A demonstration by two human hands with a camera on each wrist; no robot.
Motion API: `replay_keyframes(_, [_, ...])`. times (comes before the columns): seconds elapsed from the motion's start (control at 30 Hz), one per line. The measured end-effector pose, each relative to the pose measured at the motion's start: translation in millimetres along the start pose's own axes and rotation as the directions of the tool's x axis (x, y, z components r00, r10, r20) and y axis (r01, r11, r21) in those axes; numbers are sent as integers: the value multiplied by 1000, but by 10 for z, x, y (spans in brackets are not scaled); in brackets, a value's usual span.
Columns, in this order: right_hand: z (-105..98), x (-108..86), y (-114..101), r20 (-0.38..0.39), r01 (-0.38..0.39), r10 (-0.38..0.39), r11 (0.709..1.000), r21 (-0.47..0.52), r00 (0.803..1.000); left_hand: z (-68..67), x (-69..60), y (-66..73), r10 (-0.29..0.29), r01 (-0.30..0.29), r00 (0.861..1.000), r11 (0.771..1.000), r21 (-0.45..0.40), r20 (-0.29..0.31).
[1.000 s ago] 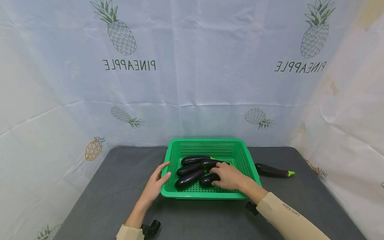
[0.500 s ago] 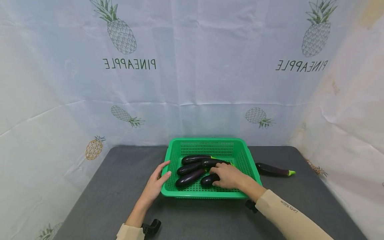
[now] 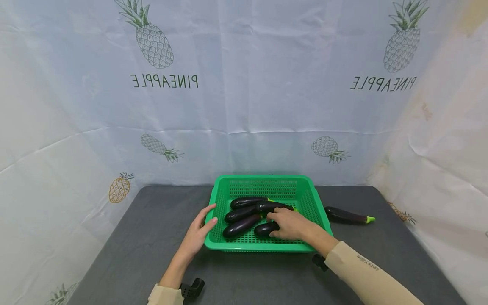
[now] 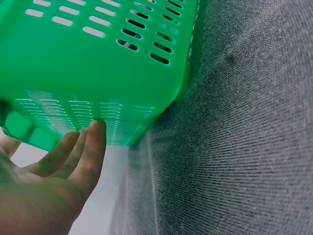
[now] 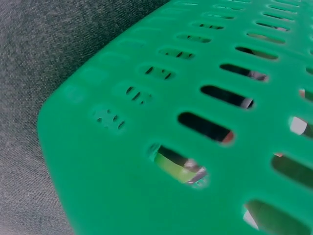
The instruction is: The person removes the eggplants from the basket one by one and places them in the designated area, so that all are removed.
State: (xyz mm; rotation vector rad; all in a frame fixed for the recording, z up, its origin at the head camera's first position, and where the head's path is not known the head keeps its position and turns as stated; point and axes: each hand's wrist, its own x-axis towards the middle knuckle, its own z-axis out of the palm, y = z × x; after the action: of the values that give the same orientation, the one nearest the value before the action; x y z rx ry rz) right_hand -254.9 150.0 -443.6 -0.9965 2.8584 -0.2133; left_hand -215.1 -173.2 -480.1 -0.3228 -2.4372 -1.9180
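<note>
The right hand [image 3: 287,224] gripped the front eggplant [image 3: 264,230] in the basket [image 3: 259,247]; its fingers seemed clamped round the right end, though the basket hid them from the wrist camera. I judged that eggplant fairly light, firm and slick-skinned, easily bruised, best held round its middle. The left hand's [image 3: 195,237] straight fingers were spread against the basket's left side. Other eggplants [image 3: 241,227] crowded the back; mesh floor [image 3: 248,240] showed in front.

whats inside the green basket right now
Five eggplants show in the green basket; the right hand grips the front right one, covering much of it in the head view. Another's right end is hidden by an overlapping eggplant.
</note>
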Motion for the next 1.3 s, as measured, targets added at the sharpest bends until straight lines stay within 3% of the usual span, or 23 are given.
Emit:
replay_keyframes(0.43, [-34, -52, 21, -19, 6, -5, 999, 48, 1000, 13, 1, -5, -9, 9, 1000, 1000, -12, 2])
replay_keyframes(0.93, [-209, -185, 18, -49, -3, 9, 993, 114, 999, 6, 1, 1, 1, -1, 1000, 1000, -11, 2])
replay_keyframes(1.3, [-316, -334, -3, -113, -16, 35, 986, 169, 993, -2, 3, -3, -5, 5, 1000, 1000, -5, -1])
